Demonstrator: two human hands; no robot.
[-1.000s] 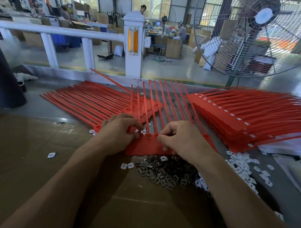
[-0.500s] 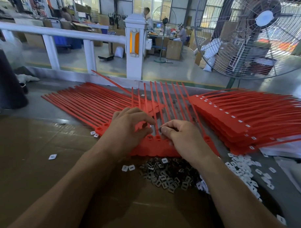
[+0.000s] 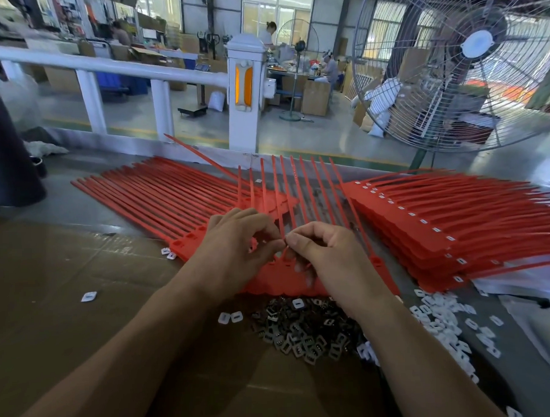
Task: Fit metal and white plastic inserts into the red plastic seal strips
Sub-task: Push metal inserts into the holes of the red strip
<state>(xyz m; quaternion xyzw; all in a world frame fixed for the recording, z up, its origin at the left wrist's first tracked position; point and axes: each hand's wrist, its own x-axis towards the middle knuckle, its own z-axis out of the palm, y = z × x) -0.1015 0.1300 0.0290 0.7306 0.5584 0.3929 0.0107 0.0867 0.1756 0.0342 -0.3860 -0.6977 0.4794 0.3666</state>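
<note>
Head view shows our left hand point(image 3: 234, 247) and right hand point(image 3: 327, 256), a second ago pressing on the red seal strips point(image 3: 279, 280) on the surface point(image 3: 85, 339), now raised with fingertips pinched together, whether on an insert we cannot tell, above the metal inserts point(image 3: 303, 332).

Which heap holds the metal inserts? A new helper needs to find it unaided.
Start at the sheet of red seal strips under both hands. The metal inserts lie heaped just below its near edge. They are dark grey; the heap to their right is white.
</note>
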